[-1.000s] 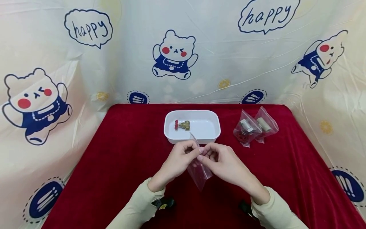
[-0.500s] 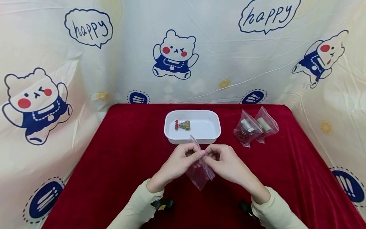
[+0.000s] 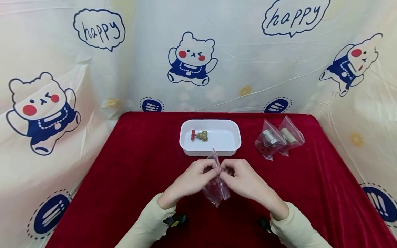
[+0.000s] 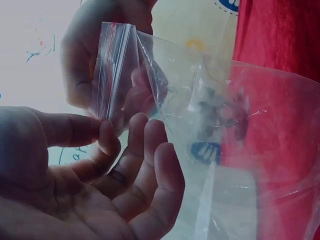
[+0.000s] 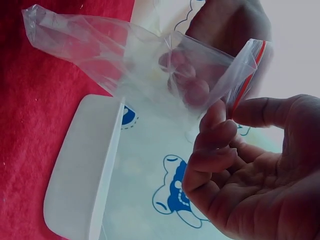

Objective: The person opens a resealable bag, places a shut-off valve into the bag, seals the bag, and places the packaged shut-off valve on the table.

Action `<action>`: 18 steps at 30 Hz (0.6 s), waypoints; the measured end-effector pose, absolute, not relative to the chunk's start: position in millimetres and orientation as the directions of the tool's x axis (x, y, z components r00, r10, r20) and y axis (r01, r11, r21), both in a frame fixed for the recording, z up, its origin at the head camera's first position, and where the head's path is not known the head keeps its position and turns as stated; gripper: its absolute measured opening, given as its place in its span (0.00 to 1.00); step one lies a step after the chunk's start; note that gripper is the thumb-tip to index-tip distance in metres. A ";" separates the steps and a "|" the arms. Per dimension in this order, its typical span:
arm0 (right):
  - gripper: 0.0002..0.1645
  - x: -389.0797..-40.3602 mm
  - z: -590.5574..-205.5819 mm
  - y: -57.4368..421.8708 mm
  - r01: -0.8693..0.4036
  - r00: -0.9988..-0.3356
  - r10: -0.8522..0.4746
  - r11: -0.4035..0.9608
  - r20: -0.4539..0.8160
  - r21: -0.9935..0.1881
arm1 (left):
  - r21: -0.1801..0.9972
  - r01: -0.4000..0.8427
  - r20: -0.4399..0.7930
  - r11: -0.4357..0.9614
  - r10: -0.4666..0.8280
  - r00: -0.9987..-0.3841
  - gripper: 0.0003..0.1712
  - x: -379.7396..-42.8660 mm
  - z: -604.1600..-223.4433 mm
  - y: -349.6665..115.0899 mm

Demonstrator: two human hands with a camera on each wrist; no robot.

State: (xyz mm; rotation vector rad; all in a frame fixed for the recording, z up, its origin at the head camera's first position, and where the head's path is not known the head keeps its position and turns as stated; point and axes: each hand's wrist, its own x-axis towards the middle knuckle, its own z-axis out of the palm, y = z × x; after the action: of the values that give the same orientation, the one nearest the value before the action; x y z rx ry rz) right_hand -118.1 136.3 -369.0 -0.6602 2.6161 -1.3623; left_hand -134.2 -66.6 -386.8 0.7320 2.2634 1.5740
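Observation:
A clear zip-lock bag point(image 3: 215, 193) with a red seal line hangs between both hands, in front of the white tray. My left hand point(image 3: 198, 176) pinches its top edge between thumb and index finger; the other fingers curl loosely beside the plastic in the left wrist view. My right hand point(image 3: 242, 177) pinches the same zip edge from the other side, thumb against fingertips, as the right wrist view shows. The bag point(image 5: 100, 50) looks flat, with nothing inside it. Beyond the hands, a brass gate valve point(image 3: 201, 135) with a red handwheel lies in the white tray point(image 3: 229, 151).
Two clear bags lie to the right on the red cloth point(image 3: 149, 148). One bag point(image 3: 270, 140) holds a silver metal fitting and a red part; the other bag point(image 3: 289, 136) holds a beige cylinder. A patterned curtain point(image 3: 229, 62) surrounds the table.
Both hands have come slightly lower, toward the person, still pinching the bag's top. The bag has turned a little between them. Tray, valve and the other bags lie as before; the view shifted slightly.

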 end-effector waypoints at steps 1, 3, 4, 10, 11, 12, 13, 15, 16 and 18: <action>0.10 -118.2 -369.7 135.9 -0.325 -0.898 -0.430 0.499 0.096 -0.803 | 0.927 0.250 0.057 0.279 0.554 -0.830 0.15 -133.8 -386.6 -67.2; 0.10 -118.3 -370.7 135.1 -0.328 -0.897 -0.431 0.494 0.101 -0.805 | 0.923 0.260 0.063 0.282 0.555 -0.829 0.15 -132.8 -385.3 -68.1; 0.10 -118.4 -370.6 134.8 -0.328 -0.896 -0.432 0.493 0.101 -0.806 | 0.922 0.266 0.068 0.282 0.558 -0.827 0.14 -132.4 -384.7 -68.7; 0.11 -118.5 -369.2 133.6 -0.321 -0.894 -0.440 0.490 0.088 -0.810 | 0.920 0.277 0.065 0.277 0.589 -0.806 0.13 -130.7 -383.0 -69.2; 0.11 -118.4 -369.3 133.6 -0.322 -0.893 -0.442 0.491 0.087 -0.809 | 0.919 0.278 0.062 0.281 0.591 -0.804 0.13 -130.5 -383.0 -68.9; 0.11 -118.2 -369.4 133.6 -0.323 -0.892 -0.443 0.493 0.087 -0.808 | 0.916 0.281 0.061 0.287 0.592 -0.804 0.12 -130.1 -382.7 -68.6; 0.11 -117.9 -369.4 133.7 -0.323 -0.893 -0.443 0.494 0.086 -0.807 | 0.914 0.282 0.059 0.292 0.592 -0.804 0.12 -129.9 -382.7 -68.4; 0.12 -117.2 -369.6 133.4 -0.326 -0.892 -0.444 0.496 0.087 -0.805 | 0.910 0.285 0.055 0.301 0.593 -0.803 0.11 -129.7 -382.7 -68.1; 0.12 -117.0 -369.9 133.3 -0.329 -0.892 -0.444 0.497 0.090 -0.803 | 0.909 0.287 0.055 0.302 0.596 -0.801 0.11 -129.8 -382.9 -68.0; 0.13 -116.7 -370.4 132.8 -0.336 -0.891 -0.444 0.496 0.099 -0.800 | 0.903 0.299 0.060 0.307 0.600 -0.798 0.10 -129.9 -382.8 -67.9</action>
State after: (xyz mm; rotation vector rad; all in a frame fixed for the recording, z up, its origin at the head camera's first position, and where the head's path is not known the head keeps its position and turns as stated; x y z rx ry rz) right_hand -116.7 132.8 -370.4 -0.6838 2.6119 -1.3563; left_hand -129.9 -67.9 -382.8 0.8140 2.2903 1.4865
